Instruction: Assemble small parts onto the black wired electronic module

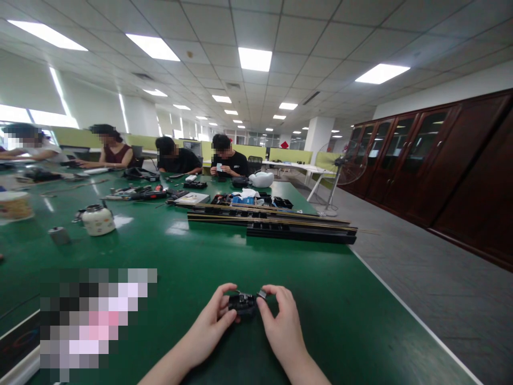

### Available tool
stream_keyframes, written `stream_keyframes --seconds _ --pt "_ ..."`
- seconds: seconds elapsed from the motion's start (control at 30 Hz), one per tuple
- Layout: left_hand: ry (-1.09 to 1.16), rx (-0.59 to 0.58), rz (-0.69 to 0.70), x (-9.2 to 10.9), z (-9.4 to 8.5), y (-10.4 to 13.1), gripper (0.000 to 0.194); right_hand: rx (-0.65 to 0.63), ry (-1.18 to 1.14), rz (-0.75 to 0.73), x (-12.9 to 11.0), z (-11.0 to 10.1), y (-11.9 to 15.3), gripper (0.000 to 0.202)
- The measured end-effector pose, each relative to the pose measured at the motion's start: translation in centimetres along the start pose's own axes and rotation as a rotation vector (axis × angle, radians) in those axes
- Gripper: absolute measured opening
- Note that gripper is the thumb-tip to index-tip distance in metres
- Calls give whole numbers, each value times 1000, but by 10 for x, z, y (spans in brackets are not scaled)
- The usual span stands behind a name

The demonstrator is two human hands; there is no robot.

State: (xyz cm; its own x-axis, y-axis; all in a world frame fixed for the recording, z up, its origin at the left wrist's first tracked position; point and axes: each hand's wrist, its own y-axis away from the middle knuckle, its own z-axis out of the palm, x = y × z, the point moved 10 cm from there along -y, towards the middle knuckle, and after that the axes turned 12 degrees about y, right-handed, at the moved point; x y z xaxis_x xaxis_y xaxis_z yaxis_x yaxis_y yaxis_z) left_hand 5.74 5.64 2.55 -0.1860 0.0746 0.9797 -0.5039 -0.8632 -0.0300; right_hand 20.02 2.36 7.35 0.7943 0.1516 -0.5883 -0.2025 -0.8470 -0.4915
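Note:
Over the near part of the green table, my left hand [214,321] is closed around a small black device housing [242,305] with metal or shiny parts showing along its top. My right hand [282,315] pinches a small dark grey piece [262,294] between thumb and forefinger, close to the right end of the housing. Whether that piece touches the housing I cannot tell. The exact kind of both parts is too small to make out.
Ahead on the green table [180,256] lie long black rails [300,232] with thin brass-coloured rods. A white jar [98,220] and a grey cylinder [60,235] stand left. Tools and parts lie further back. Several people sit across the table. The table's right edge borders the floor.

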Motion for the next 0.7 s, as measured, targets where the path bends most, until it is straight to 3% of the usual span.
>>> stream_keyframes --seconds 0.17,0.33,0.53,0.7 --pt "27 -16 11 -2 0 -2 41 -105 -120 -53 -10 12 3 13" --pt "19 -14 9 -5 -1 -2 40 -108 -205 -94 -18 11 4 15" --pt "37 -21 12 -3 1 -2 40 -146 -109 -172 -28 12 4 13" --pt "4 -3 -20 -3 0 -2 40 -285 23 -195 -26 27 6 17"
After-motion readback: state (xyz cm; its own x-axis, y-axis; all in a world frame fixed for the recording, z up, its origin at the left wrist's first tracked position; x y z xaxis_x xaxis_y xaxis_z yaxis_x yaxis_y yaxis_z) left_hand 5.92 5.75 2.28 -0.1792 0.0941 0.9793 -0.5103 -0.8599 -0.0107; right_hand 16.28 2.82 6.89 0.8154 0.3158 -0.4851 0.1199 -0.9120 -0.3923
